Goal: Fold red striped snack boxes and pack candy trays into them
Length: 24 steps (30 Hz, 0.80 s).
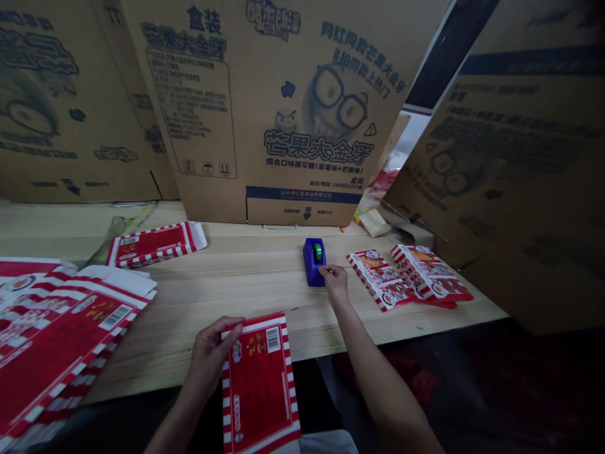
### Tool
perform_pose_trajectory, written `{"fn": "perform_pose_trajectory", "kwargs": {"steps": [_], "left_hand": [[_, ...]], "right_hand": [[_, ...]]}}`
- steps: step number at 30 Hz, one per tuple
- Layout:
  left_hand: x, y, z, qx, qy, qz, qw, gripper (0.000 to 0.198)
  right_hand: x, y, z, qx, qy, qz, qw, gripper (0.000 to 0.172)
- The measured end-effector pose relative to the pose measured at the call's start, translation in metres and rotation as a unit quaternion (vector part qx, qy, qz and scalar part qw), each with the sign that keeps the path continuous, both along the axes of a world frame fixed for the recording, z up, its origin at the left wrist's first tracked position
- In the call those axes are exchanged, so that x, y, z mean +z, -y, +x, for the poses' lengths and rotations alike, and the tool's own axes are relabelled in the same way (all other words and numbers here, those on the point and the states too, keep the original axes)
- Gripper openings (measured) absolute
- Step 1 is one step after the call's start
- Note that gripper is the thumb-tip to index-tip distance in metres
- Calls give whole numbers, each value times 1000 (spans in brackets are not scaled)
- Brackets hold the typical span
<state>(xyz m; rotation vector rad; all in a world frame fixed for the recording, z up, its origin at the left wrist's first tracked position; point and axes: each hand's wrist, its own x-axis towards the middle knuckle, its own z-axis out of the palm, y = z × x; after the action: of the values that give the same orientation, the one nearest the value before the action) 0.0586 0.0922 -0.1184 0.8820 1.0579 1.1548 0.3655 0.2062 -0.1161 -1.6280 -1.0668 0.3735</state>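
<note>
A tall cardboard box (61, 120) stands at the far left of a pale wooden table (250, 265), with a stack of red-and-white cartons (61, 353) spread nearer the viewer, down the left side. Beyond the stack, a single carton (154, 244) lies on its own, its white end flap pointing right.

At near center, a worker's left hand (210, 353) is clamped on the far left corner of a striped carton (259, 384), thumb across its red face, which shows a barcode (printed near the far right corner). The carton reaches from the table's near edge back over the worker's lap. Behind, a second cardboard box (283, 113), printed in blue, rises at the far side.

Right of center sits a blue tape dispenser (312, 274) carrying a green roll (318, 253). The right hand (335, 280) reaches to its near end, thumb and forefinger together; whether tape lies between them cannot be told. Farther right, a small pale packet (373, 224) lies at the far side, two printed cartons (380, 277) lie nearer, and a third cardboard box (501, 208) looms at the right.
</note>
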Motion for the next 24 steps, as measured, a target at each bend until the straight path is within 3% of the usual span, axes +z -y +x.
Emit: {"fn": "perform_pose_trajectory", "kwargs": {"steps": [7, 13, 20, 24], "left_hand": [[-1, -2, -9, 15, 3, -26, 1000, 39], [7, -23, -23, 26, -24, -5, 999, 44], [29, -60, -26, -136, -131, 64, 980, 32], [29, -66, -18, -242, -128, 45, 961, 28]], "right_hand": [[-9, 24, -22, -40, -19, 79, 996, 28], [-31, 49, -21, -17, -29, 76, 997, 31], [-33, 50, -3, 27, -56, 21, 998, 32], [-17, 68, -18, 168, -73, -32, 983, 37]]}}
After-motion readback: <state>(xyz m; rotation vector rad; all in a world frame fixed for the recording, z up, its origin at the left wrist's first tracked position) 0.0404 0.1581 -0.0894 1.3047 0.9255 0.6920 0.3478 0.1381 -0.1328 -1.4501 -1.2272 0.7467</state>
